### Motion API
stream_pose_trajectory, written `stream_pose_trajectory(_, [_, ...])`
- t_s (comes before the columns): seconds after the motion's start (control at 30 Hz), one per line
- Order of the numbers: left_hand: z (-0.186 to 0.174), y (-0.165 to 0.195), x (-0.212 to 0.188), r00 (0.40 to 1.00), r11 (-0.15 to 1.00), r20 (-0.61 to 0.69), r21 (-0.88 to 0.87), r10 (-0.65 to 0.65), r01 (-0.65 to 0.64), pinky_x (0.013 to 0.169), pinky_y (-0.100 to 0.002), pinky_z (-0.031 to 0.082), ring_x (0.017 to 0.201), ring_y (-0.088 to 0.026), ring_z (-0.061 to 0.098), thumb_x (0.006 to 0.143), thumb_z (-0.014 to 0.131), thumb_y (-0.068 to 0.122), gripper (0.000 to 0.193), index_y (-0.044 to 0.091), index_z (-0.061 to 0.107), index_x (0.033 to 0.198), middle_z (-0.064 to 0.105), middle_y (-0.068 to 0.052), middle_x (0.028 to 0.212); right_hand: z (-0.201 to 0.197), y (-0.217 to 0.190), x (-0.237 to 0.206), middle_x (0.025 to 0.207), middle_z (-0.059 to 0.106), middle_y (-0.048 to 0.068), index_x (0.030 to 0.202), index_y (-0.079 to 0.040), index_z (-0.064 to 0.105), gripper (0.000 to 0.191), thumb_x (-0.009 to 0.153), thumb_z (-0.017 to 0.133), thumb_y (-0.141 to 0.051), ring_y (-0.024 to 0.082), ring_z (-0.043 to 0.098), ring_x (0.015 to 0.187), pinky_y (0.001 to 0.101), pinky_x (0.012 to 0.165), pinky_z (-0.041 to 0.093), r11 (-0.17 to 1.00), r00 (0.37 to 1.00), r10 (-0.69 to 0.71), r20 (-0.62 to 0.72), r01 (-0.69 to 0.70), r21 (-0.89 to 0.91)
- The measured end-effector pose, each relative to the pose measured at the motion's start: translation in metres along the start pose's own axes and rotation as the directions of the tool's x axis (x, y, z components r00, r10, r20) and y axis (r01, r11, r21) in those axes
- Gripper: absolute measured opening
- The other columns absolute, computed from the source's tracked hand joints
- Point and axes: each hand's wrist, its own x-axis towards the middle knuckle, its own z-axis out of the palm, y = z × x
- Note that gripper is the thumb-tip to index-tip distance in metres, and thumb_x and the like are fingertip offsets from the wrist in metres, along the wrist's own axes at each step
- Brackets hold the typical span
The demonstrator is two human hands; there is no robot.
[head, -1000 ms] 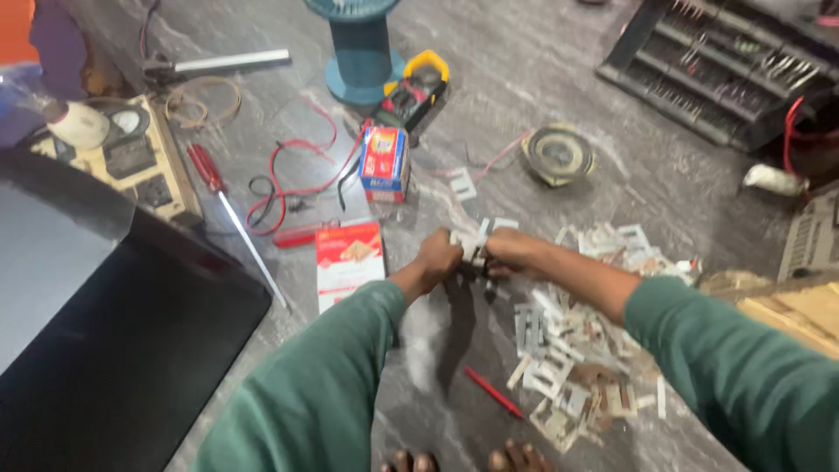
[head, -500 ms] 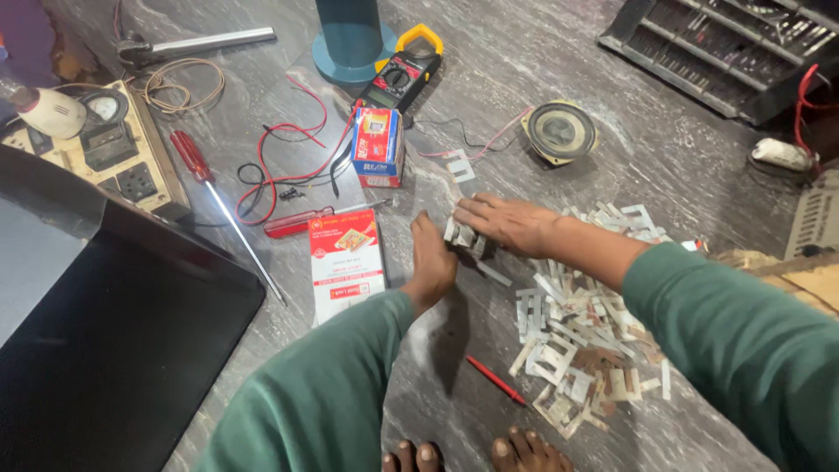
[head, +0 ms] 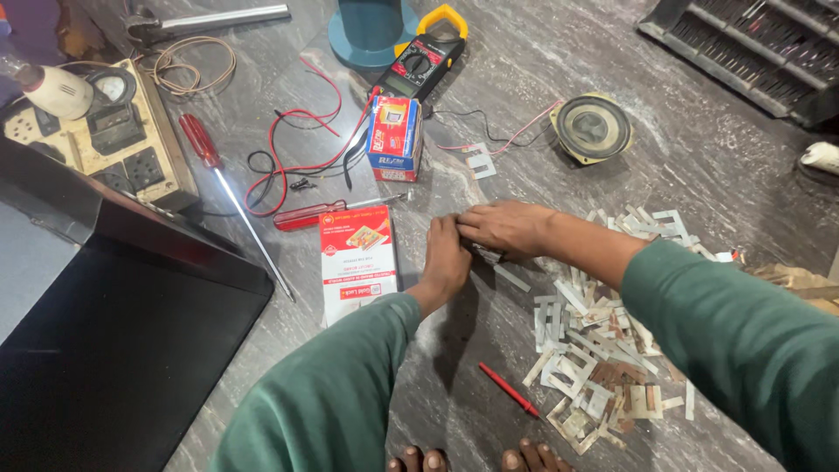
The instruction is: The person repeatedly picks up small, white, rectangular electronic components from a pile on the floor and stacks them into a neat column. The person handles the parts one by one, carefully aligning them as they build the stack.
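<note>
I'm looking down at a grey stone floor (head: 699,157) strewn with tools. Nearest me, below the hands, are bare toes (head: 472,458), a red pen (head: 509,390) and, below the right forearm, a heap of metal plates (head: 594,350). My left hand (head: 446,260) and right hand (head: 505,229) meet fingertip to fingertip, pressed down on a small stack (head: 486,254) of those plates on the floor; the right hand lies flat over it, the left curls against it, and I cannot tell how firmly either grips. Just left of the left hand lies a red-and-white packet (head: 357,262), with a black panel (head: 114,350) further left. Beyond the hands are a red screwdriver (head: 306,214), a small box (head: 393,135), red wires (head: 297,131), a clamp meter (head: 428,54) and, beyond the right hand, a speaker (head: 592,128).
</note>
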Motion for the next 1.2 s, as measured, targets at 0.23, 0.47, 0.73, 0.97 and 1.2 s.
stream_pose_trajectory(0.23, [-0.004, 0.011, -0.008, 1.0, 1.0, -0.006, -0.006, 0.009, -0.009, 0.11, -0.05, 0.038, 0.126, -0.048, 0.045, 0.075, 0.057, -0.011, 0.063, -0.005, 0.045, 0.136, 0.049, -0.029, 0.127, 0.003, 0.0, 0.002, 0.129, 0.055, 0.01, 0.131, -0.003, 0.05, 0.078, 0.065, 0.089, -0.017, 0.031, 0.053, 0.125, 0.0416, 0.1, 0.05, 0.992, 0.989, 0.111, 0.095, -0.117, 0.051])
stream_pose_trajectory(0.47, [-0.011, 0.014, -0.007, 1.0, 1.0, 0.018, -0.002, -0.016, 0.016, 0.111, -0.05, 0.039, 0.126, -0.048, 0.047, 0.079, 0.054, -0.009, 0.059, -0.004, 0.045, 0.137, 0.049, -0.029, 0.128, -0.012, -0.007, 0.004, 0.129, 0.055, 0.008, 0.137, -0.005, 0.048, 0.083, 0.067, 0.09, -0.021, 0.028, 0.056, 0.123, 0.043, 0.093, 0.054, 0.989, 0.979, 0.143, 0.145, -0.138, -0.044])
stream_pose_trajectory(0.73, [-0.007, 0.019, -0.015, 0.992, 0.992, -0.052, -0.057, -0.119, 0.116, 0.109, -0.051, 0.039, 0.127, -0.051, 0.045, 0.087, 0.054, -0.002, 0.057, -0.008, 0.039, 0.142, 0.046, -0.033, 0.134, -0.011, -0.005, 0.008, 0.128, 0.056, 0.008, 0.137, -0.004, 0.05, 0.077, 0.071, 0.086, -0.017, 0.027, 0.055, 0.126, 0.0394, 0.096, 0.055, 0.997, 0.996, 0.077, 0.048, -0.078, 0.018])
stream_pose_trajectory(0.97, [-0.001, 0.001, -0.001, 0.979, 0.983, -0.089, -0.056, -0.182, 0.178, 0.103, -0.051, 0.044, 0.121, -0.047, 0.055, 0.092, 0.049, 0.004, 0.04, -0.005, 0.052, 0.131, 0.057, -0.029, 0.127, -0.007, -0.001, 0.023, 0.133, 0.055, 0.006, 0.141, -0.008, 0.049, 0.08, 0.069, 0.085, -0.015, 0.028, 0.054, 0.126, 0.0435, 0.097, 0.052, 0.984, 0.973, 0.179, 0.148, -0.181, 0.0])
stream_pose_trajectory(1.2, [-0.005, -0.007, -0.003, 0.997, 0.995, -0.051, -0.079, -0.063, 0.059, 0.1, -0.053, 0.043, 0.114, -0.048, 0.054, 0.097, 0.054, 0.009, 0.029, -0.004, 0.056, 0.123, 0.057, -0.03, 0.121, -0.001, 0.0, 0.019, 0.137, 0.055, 0.007, 0.13, -0.005, 0.055, 0.06, 0.077, 0.081, -0.016, 0.027, 0.056, 0.125, 0.0427, 0.091, 0.055, 0.99, 0.989, 0.137, 0.059, -0.135, -0.034])
